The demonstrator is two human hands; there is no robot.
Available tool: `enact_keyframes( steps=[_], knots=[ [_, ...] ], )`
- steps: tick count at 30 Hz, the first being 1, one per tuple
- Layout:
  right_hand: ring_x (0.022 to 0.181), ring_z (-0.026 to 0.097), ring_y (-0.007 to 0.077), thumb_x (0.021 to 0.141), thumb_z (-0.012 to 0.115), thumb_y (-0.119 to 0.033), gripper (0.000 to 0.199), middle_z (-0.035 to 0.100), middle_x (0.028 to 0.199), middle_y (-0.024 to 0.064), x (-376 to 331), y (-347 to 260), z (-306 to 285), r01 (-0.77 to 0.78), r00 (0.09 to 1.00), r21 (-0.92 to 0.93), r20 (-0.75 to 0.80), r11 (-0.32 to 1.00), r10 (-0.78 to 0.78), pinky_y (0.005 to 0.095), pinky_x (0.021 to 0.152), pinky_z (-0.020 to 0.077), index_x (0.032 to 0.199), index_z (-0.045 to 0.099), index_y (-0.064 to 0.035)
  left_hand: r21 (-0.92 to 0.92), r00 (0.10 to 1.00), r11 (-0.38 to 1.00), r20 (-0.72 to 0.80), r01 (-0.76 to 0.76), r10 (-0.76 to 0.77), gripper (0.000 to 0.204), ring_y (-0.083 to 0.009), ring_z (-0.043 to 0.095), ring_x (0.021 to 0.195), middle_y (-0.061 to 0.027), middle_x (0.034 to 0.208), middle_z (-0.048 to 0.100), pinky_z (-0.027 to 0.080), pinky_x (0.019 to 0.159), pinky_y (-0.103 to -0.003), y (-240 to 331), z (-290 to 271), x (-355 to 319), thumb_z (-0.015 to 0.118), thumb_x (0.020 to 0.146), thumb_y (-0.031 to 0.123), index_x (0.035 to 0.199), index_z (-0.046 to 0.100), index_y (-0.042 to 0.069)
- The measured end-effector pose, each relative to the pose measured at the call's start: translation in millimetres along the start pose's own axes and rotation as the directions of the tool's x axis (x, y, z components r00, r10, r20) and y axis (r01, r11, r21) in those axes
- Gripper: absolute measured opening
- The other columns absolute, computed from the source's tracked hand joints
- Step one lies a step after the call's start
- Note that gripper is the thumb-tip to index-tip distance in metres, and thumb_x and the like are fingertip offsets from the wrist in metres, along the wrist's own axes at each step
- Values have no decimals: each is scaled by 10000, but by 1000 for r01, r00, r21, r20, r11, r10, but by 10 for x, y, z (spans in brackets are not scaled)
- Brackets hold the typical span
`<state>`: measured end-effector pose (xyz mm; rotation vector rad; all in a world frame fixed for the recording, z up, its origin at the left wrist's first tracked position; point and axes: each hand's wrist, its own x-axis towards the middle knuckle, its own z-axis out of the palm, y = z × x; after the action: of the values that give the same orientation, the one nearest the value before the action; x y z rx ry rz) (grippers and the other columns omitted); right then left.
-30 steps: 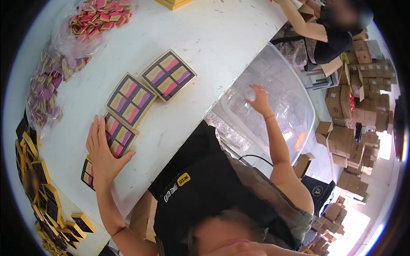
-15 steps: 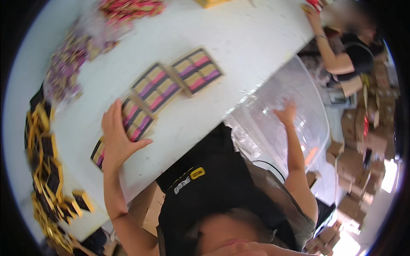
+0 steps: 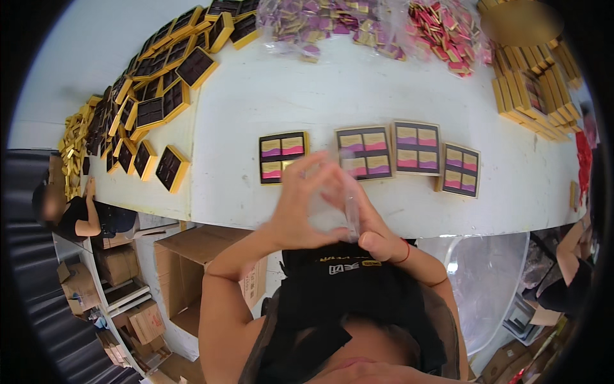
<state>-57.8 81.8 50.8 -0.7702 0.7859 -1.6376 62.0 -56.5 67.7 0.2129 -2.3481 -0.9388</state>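
Observation:
In front of my chest I hold a clear plastic cover [image 3: 352, 208], a thin see-through piece whose exact shape is hard to make out. My left hand [image 3: 296, 210] curves around its left side, and my right hand [image 3: 371, 221] grips the right side. Just beyond my hands, several shallow boxes stand in an uneven row. The left box [image 3: 283, 144] has a yellow edge and is partly hidden by my left hand. Further right are another box [image 3: 371, 139], a third box [image 3: 416, 147] and the end box [image 3: 461, 169], with beige, pink and purple packets in dark dividers.
Dark divided trays [image 3: 150, 112] with yellow sides are heaped at the left. Bags of purple packets [image 3: 320, 25] and pink packets [image 3: 441, 35] lie at the back. Stacked boxes [image 3: 527, 96] stand right. A clear bin [image 3: 489, 288] is below the table; co-workers sit at both sides.
My right hand has come from the clear bin to my chest with a clear plastic cover. My left hand has left the boxes and joined it. The view has swung left.

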Motion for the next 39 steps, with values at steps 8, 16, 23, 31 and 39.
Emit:
enact_keyframes(
  steps=[8,16,23,31,39],
  knots=[
    [1461,263,366,647,887,-328,956,340,1547,145,320,-494,-426,222,973,-962,207,160,-104,543,1185,169,1463,425,-136,416,877,908,415,52,-240,1023,-363,353,1341,-139,1459,359,295,1126,-517,-697,-661,87,917,582,302,1458,412,151],
    [1346,405,322,577,887,-284,1022,442,1433,170,626,-547,-830,196,978,-947,170,-256,123,570,1180,194,1471,400,-194,438,881,893,376,104,-287,1035,-365,357,1330,-140,1445,377,329,1109,-464,-780,-714,52,903,584,300,1469,392,137],
    [1228,463,337,549,871,-213,1013,490,1340,159,717,-597,-860,225,965,-949,185,-220,187,459,1092,335,1458,423,-185,423,901,905,408,-40,-150,1012,-363,389,1292,-140,1408,406,343,1092,-451,-769,-591,137,896,564,278,1441,424,99],
    [1208,481,311,509,923,-223,993,517,1316,164,645,-519,-928,225,974,-946,209,-234,91,396,1042,374,1403,496,-152,323,845,945,489,55,-217,1072,-375,358,1336,-169,1476,377,290,1104,-480,-945,-722,89,900,561,328,1475,392,94],
    [1275,449,310,526,940,-224,1017,477,1374,151,590,-465,-882,125,988,-961,98,-247,121,400,1089,380,1429,472,-194,461,871,887,431,12,-236,1054,-455,297,1382,-213,1556,274,298,1107,-530,-763,-583,-156,843,596,272,1500,345,59]
  ],
)
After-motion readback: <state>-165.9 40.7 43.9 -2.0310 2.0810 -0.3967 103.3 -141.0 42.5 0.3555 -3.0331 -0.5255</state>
